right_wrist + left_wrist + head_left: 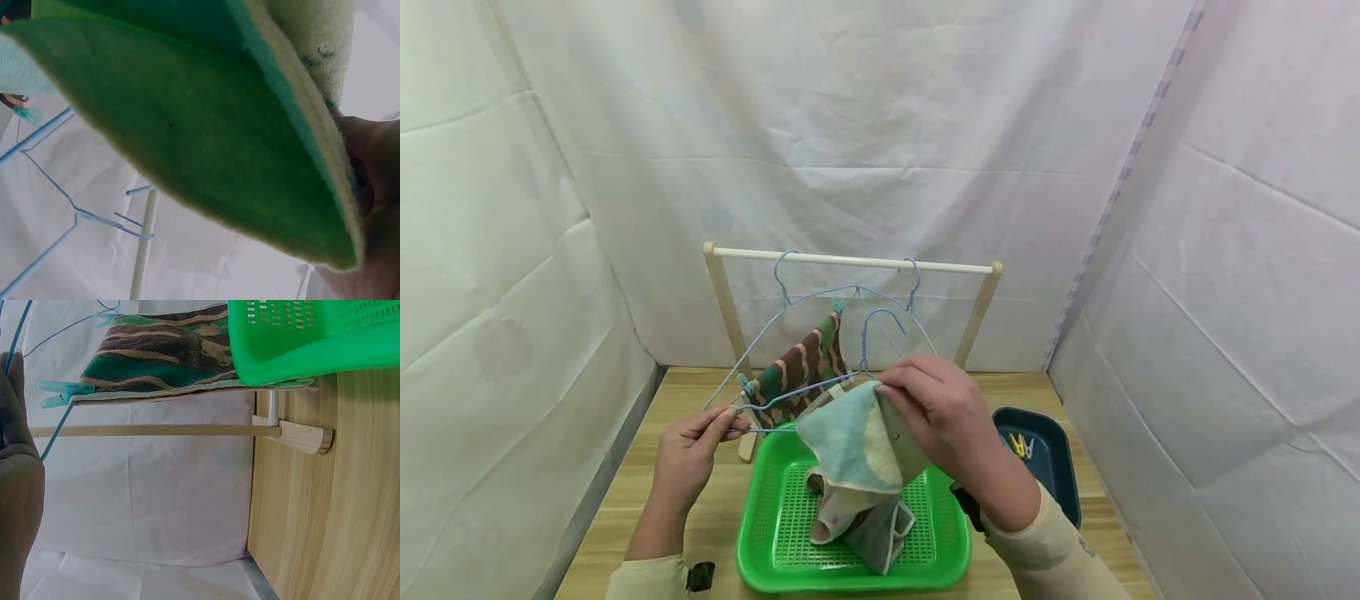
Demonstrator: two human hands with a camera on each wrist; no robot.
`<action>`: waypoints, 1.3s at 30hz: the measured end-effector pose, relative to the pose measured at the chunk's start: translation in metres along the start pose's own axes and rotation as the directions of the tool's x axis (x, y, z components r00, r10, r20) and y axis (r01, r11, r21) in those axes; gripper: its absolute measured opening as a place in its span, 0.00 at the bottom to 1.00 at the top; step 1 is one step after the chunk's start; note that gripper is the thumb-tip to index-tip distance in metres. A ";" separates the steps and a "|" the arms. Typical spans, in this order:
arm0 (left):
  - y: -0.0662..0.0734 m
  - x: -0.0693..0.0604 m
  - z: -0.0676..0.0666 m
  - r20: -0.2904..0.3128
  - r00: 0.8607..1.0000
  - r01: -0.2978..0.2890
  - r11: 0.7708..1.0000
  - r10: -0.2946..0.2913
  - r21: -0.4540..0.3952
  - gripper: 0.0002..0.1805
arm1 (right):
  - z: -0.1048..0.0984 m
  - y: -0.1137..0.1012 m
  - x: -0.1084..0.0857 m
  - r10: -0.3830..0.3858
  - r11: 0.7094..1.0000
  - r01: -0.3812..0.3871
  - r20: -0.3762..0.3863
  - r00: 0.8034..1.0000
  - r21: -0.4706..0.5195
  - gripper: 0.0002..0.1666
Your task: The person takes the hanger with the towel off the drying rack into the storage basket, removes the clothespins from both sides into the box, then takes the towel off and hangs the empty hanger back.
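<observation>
Holding cloth [846,433] near basket [797,580] of fabric [874,540]

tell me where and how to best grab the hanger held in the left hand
Probably pinch the hanger at the neck below its hook, from above on the person's side: that part stands upright and free, while the left hand holds one end and the cloth and right hand hide much of the other.

The cloth [846,433] is pale blue and cream, the hanger [864,348] blue, the basket [853,579] green, the towel [799,368] camouflage-patterned.
</observation>
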State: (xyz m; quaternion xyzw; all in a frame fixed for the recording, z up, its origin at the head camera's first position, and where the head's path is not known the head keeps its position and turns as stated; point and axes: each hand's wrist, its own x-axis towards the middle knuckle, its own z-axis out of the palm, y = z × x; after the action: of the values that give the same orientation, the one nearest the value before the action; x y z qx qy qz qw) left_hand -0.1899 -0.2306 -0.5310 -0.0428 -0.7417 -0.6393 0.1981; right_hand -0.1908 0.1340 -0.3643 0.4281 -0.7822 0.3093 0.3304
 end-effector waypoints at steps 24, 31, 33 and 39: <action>-0.001 -0.001 0.000 0.004 1.000 -0.006 1.000 0.007 -0.007 0.12 | -0.014 0.003 0.005 -0.010 0.999 0.011 -0.031 0.999 0.043 0.03; -0.002 -0.001 -0.002 -0.005 1.000 -0.006 1.000 0.006 0.005 0.12 | 0.002 0.011 -0.018 0.006 1.000 -0.007 0.038 0.999 0.007 0.02; -0.002 -0.001 -0.003 -0.010 1.000 -0.001 1.000 0.001 0.002 0.12 | 0.005 0.012 -0.024 0.015 1.000 -0.015 0.055 0.998 -0.004 0.03; -0.004 -0.001 -0.006 -0.022 1.000 0.003 1.000 -0.003 -0.019 0.12 | 0.004 0.010 -0.039 0.040 0.999 -0.041 0.073 0.997 0.018 0.02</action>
State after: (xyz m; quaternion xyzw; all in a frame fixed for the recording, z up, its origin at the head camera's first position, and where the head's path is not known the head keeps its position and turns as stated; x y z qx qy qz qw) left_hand -0.1884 -0.2365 -0.5347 -0.0368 -0.7334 -0.6471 0.2049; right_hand -0.1840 0.1536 -0.3987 0.4265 -0.7991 0.3079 0.2911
